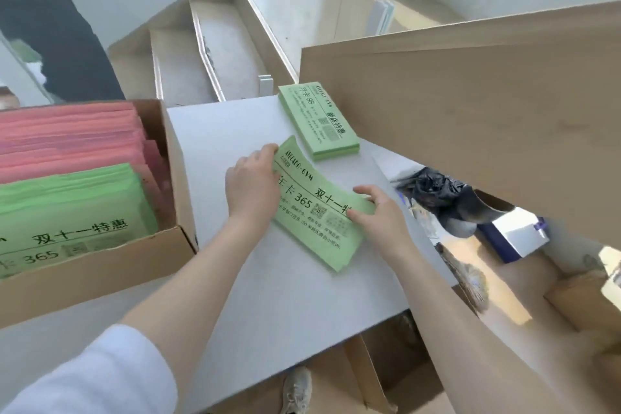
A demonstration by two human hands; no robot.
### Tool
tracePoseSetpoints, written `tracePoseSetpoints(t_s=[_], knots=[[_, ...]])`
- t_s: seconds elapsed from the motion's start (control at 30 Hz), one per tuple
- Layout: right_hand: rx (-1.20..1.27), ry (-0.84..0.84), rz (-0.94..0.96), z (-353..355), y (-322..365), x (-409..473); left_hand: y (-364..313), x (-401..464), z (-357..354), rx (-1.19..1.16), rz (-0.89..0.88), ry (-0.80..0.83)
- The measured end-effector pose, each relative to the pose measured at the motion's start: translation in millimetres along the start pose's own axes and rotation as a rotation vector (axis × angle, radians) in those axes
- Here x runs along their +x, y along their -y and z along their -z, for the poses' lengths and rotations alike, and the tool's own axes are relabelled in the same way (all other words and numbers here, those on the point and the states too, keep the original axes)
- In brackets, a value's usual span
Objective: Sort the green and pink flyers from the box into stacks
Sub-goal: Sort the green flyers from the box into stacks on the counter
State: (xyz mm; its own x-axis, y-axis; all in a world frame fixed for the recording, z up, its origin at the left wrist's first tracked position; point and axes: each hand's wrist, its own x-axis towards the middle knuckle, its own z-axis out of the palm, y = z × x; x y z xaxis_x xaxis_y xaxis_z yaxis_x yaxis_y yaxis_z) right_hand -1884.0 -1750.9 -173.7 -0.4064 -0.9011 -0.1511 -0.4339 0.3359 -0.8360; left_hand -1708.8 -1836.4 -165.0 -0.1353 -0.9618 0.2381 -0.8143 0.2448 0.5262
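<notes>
A cardboard box (100, 265) at the left holds pink flyers (67, 138) at the back and green flyers (67, 205) at the front. On the white table (215, 131) lies a neat stack of green flyers (319, 121) near the far edge. In front of it, a bundle of green flyers (312, 215) rests on the table, slightly bowed. My left hand (252, 188) grips its left end and my right hand (376, 208) grips its right end.
A tall cardboard panel (470, 104) rises at the right, close to the stack. A black bag (433, 191) and a white box (517, 235) lie below the table's right edge. Stairs (215, 50) descend beyond the table. A person in dark clothes (57, 37) stands at upper left.
</notes>
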Motion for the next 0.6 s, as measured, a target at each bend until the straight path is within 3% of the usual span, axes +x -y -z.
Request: tracePoseSetpoints(t_s=[0.1, 0.17, 0.33, 0.43, 0.6], knots=[[-0.072, 0.039, 0.012, -5.5, -1.6, 22.5, 11.4, 15.9, -20.4, 0.096, 0.053, -0.018], [-0.098, 0.051, 0.030, -6.1, -4.6, 29.1, 20.1, 15.6, -30.2, 0.042, 0.117, -0.001], [-0.117, 0.032, 0.073, -7.2, -9.0, 29.0, 4.0, -25.6, -29.1, -0.607, 0.537, -0.047], [-0.099, 0.016, 0.077, -11.7, -6.9, 26.3, -8.3, -50.8, -30.8, -1.064, 0.621, 0.023], [-0.108, 0.070, 0.103, -21.3, 0.8, 24.2, 2.3, -41.9, -27.4, -1.166, 0.610, 0.149]])
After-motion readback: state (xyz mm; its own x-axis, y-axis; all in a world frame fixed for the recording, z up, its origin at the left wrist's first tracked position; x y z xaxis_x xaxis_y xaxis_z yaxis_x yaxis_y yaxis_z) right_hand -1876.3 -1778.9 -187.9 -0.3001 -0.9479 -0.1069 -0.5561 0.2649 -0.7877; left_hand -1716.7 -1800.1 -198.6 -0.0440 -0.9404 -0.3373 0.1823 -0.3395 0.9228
